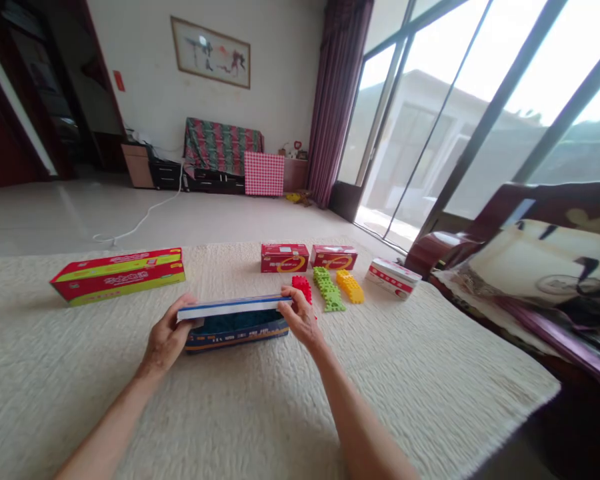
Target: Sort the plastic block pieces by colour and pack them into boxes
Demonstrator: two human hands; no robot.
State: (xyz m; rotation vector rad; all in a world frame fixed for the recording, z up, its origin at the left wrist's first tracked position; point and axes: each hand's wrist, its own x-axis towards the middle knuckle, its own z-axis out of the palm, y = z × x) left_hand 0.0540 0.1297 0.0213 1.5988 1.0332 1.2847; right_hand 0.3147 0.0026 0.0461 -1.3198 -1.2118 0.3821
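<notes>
A dark blue cardboard box (240,340) sits on the cream cover in front of me, with dark blue-green contents (240,321) partly visible inside. Its white lid (235,307), edged in blue, is tilted up along the top. My left hand (163,338) grips the left end of the lid, thumb and fingers closed on it. At the opposite end, my right hand (301,316) pinches the lid between thumb and fingers. Just beyond that hand lies a red toy block strip (303,288), partly hidden by it.
Green (329,291) and yellow (350,287) block strips lie right of centre. Behind them stand two red boxes (284,259) (334,257); a white-and-red box (394,278) is farther right. A long red-and-green box (120,277) lies left. A dark wooden chair (510,207) borders the right.
</notes>
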